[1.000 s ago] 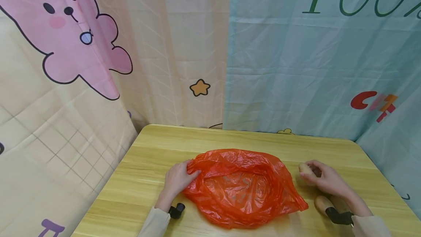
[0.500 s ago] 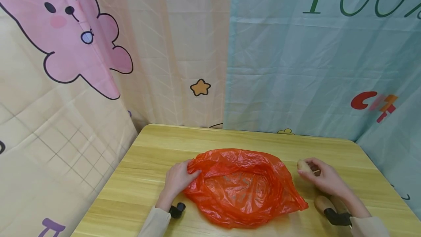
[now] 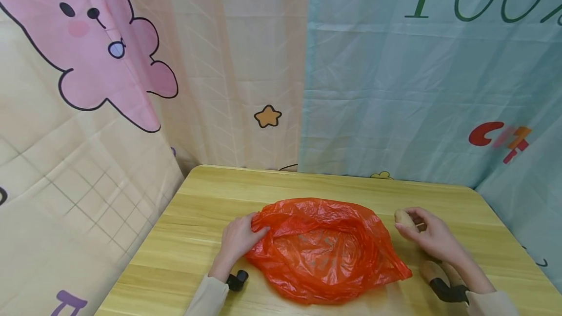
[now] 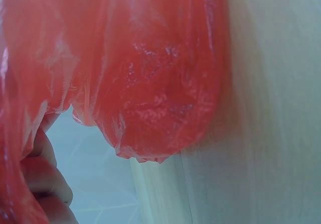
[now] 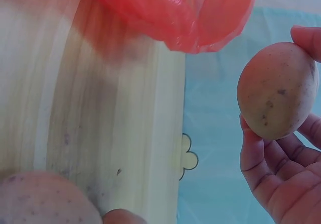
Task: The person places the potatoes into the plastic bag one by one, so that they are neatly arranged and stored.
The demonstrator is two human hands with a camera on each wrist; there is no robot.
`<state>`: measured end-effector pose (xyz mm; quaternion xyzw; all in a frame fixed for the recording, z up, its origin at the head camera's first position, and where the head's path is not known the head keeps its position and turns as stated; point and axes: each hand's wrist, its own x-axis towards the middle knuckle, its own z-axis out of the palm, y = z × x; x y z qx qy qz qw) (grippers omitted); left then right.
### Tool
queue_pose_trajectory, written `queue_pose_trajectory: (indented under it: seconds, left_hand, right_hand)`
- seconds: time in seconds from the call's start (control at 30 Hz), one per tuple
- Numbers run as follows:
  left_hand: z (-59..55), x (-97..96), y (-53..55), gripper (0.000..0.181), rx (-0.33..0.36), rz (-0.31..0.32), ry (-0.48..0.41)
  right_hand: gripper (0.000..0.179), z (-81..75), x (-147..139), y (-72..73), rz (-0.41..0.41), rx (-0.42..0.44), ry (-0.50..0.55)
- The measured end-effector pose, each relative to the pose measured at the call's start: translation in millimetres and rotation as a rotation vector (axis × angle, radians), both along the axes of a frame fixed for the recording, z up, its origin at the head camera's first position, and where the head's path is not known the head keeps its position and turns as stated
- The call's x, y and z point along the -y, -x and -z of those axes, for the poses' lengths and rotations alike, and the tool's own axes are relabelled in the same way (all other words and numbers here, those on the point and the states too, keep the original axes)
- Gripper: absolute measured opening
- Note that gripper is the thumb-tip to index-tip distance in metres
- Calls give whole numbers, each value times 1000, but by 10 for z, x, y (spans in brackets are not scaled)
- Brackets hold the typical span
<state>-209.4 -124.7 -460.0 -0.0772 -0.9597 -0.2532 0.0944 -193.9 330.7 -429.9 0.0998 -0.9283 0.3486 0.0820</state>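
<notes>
A red plastic bag (image 3: pixel 322 252) lies on the table with its mouth spread and facing up. My left hand (image 3: pixel 239 238) grips the bag's left rim, thumb over the inner side; in the left wrist view its fingers (image 4: pixel 47 179) curl behind the red film. To the right of the bag, my right hand (image 3: pixel 434 233) pinches a potato (image 5: pixel 276 91) between thumb and fingertips, held up off the table. The potato is light brown with dark spots, and it is apart from the bag. Another potato (image 3: pixel 432 273) rests on the table below the right wrist, partly hidden by it.
The wooden table (image 3: pixel 228 184) ends at a back edge close to hanging printed curtains (image 3: pixel 373 87). Black wrist cameras (image 3: pixel 449 290) sit on both wrists. A further potato (image 3: pixel 452 273) shows by the right forearm, largely covered.
My right hand has moved slightly left and up with the potato, a little nearer the bag. The left hand and the bag have stayed in place.
</notes>
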Motion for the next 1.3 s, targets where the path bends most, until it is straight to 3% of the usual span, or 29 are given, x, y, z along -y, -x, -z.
queue_pose_trajectory:
  seconds: [0.57,0.87,1.3]
  left_hand:
    - [-3,7,-1,52,-6,1,0]
    - [9,5,4,52,-7,2,1]
    - [-19,0,-5,51,-5,0,2]
  right_hand:
    - [45,-212,216,-110,-33,-84,-16]
    - [40,-266,344,-129,-94,-190,8]
    - [40,-320,473,-131,-131,-241,-26]
